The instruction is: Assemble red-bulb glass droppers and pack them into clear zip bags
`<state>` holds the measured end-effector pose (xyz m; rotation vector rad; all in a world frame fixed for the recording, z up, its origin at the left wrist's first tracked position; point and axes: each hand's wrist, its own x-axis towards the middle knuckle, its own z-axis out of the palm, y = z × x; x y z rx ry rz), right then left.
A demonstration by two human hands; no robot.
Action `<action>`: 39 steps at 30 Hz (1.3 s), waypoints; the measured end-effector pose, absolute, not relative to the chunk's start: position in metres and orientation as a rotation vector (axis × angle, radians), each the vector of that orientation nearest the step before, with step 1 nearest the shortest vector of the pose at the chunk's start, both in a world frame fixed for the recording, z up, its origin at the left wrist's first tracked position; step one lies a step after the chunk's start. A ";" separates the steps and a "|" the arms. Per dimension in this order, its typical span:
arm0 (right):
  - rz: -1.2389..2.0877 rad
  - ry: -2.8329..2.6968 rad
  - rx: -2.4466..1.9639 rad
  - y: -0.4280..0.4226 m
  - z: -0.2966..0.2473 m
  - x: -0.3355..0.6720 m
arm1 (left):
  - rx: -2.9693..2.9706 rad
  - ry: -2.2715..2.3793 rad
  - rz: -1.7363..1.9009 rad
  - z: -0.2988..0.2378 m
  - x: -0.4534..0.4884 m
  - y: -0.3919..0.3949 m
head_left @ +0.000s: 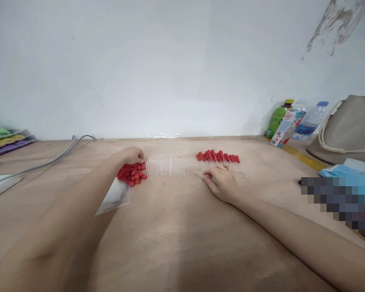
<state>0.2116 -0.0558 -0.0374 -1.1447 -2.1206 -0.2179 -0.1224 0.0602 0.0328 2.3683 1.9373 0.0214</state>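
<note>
My left hand rests curled on top of a pile of red rubber bulbs lying on a clear plastic bag; what its fingertips hold is hidden. A row of clear glass tubes lies just right of the pile. My right hand lies on the table with fingers pinched round one clear glass tube. Behind that hand lies a row of assembled droppers with red bulbs.
A wooden table runs to a white wall. Drink bottles and a beige bag stand at the back right, a blue packet near them. A grey cable and coloured trays lie at the left.
</note>
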 end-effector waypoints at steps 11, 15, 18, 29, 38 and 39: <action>-0.185 -2.169 -1.101 -0.052 -0.038 0.212 | 2.372 1.848 0.482 0.036 -0.120 0.039; -0.209 -2.186 -1.094 -0.050 -0.040 0.213 | 2.432 1.507 0.982 0.026 -0.086 0.004; -0.194 -2.180 -1.080 -0.050 -0.040 0.211 | 2.442 1.317 1.033 0.006 -0.053 -0.028; -0.138 -2.210 -0.966 -0.060 -0.038 0.199 | 2.436 1.211 0.932 -0.018 -0.017 -0.067; -0.105 -2.246 -0.921 -0.062 -0.039 0.193 | 2.350 1.159 0.956 -0.021 -0.015 -0.066; -0.092 -2.257 -0.907 -0.062 -0.039 0.194 | 2.342 1.149 0.948 -0.021 -0.015 -0.066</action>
